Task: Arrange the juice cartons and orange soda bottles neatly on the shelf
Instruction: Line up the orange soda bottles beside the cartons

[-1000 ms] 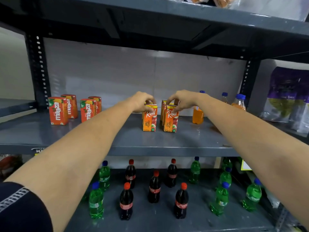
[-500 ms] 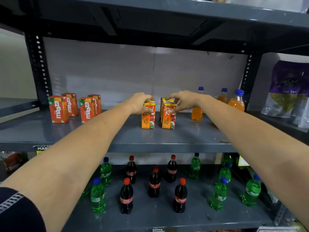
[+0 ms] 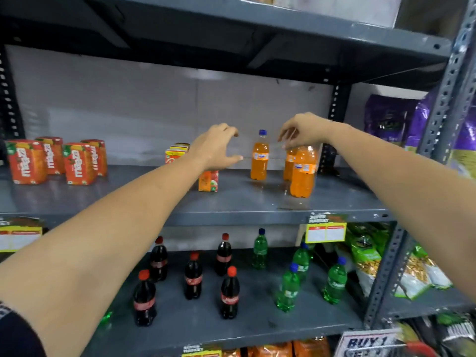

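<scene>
On the middle grey shelf (image 3: pixel 231 202) stand three orange soda bottles: one alone (image 3: pixel 259 161) and two close together (image 3: pixel 303 173) further right. My left hand (image 3: pixel 219 148) hovers open just left of the lone bottle, fingers spread, holding nothing. My right hand (image 3: pixel 301 131) hangs open above the tops of the two right bottles, whose caps it hides. Small orange juice cartons (image 3: pixel 208 181) stand under and behind my left forearm, partly hidden. Several red-orange Maaza cartons (image 3: pixel 55 161) sit at the shelf's far left.
The lower shelf holds dark cola bottles (image 3: pixel 193 276) and green soda bottles (image 3: pixel 287 288). Purple bags (image 3: pixel 386 119) and green snack bags (image 3: pixel 365 253) fill the bay to the right, past a perforated upright post (image 3: pixel 435 117). A price tag (image 3: pixel 325 229) hangs on the shelf edge.
Both hands let go of the middle juice cartons, lifted and moved right toward the orange soda bottles. The view shifted right and closer.
</scene>
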